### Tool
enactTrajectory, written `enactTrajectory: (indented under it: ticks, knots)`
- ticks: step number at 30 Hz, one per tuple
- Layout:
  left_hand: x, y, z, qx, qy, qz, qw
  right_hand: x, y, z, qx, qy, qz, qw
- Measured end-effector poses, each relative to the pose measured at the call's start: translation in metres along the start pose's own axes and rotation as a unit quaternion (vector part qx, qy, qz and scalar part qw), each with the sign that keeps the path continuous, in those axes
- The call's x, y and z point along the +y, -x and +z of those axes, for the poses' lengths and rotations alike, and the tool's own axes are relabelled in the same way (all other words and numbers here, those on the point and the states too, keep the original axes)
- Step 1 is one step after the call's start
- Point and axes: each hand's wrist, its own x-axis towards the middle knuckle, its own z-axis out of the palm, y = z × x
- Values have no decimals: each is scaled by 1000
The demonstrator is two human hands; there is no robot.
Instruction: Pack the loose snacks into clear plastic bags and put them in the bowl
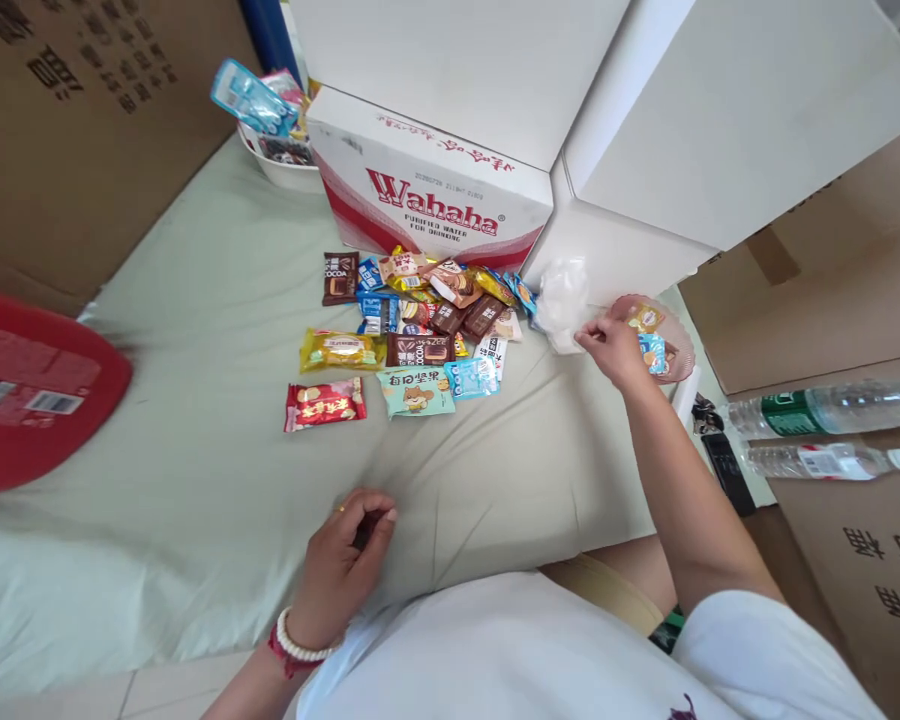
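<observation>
My right hand [613, 347] reaches out to the right with thumb and fingers pinched at the edge of a crumpled, translucent white plastic bag [561, 300]. Just beyond that hand lies a pink plate [684, 335] with a few wrapped snacks on it. My left hand [349, 560] rests near the table's front edge, loosely curled, with nothing visible inside. In front of it are a red snack packet [325, 404], a green packet with a squirrel [418, 391], a light blue packet [472, 378] and a yellow packet [342, 350]. Behind these, several brown cocoa packets [420, 350] and other snacks form a pile.
A Wahaha water carton [435, 190] stands behind the pile, beside a white bowl [289, 177] of packets. At left is a red container [41, 390]. Two plastic bottles [832, 410] and a black object [727, 473] lie at right. Cardboard boxes [810, 270] flank the cloth-covered table [195, 440].
</observation>
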Motion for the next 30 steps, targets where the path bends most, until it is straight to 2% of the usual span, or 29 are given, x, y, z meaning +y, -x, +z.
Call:
enactTrajectory:
  ticks: [3, 5, 7, 8, 11, 14, 17, 22, 24, 27, 30]
  knots:
    - [20, -5, 6, -46, 85, -22, 995, -11, 62, 8, -46, -221, 35, 974]
    - [37, -17, 19, -105, 150, -17, 983, -25, 108, 24, -91, -276, 15, 957]
    - [51, -35, 39, -142, 216, -38, 965, -39, 147, 44, -102, -263, -40, 958]
    - [54, -45, 51, -139, 243, -59, 958, -45, 163, 53, -98, -242, -70, 963]
    - [55, -70, 83, -143, 297, -76, 941, -54, 193, 72, -81, -179, -120, 973]
    - [49, -79, 100, -159, 348, -98, 919, -50, 200, 77, -72, -182, -96, 976]
    - [44, -79, 101, -181, 381, -129, 897, -41, 198, 74, -73, -260, -34, 962]
    - [41, -78, 95, -216, 403, -120, 881, -35, 196, 78, -107, -450, 81, 883]
    - [41, -78, 96, -214, 414, -101, 879, -38, 196, 82, -108, -475, 81, 869]
    - [40, -79, 97, -208, 399, -73, 890, -45, 196, 85, -134, -474, 55, 868]
    - [37, -80, 96, -189, 374, -86, 904, -50, 194, 87, -134, -474, 56, 868]
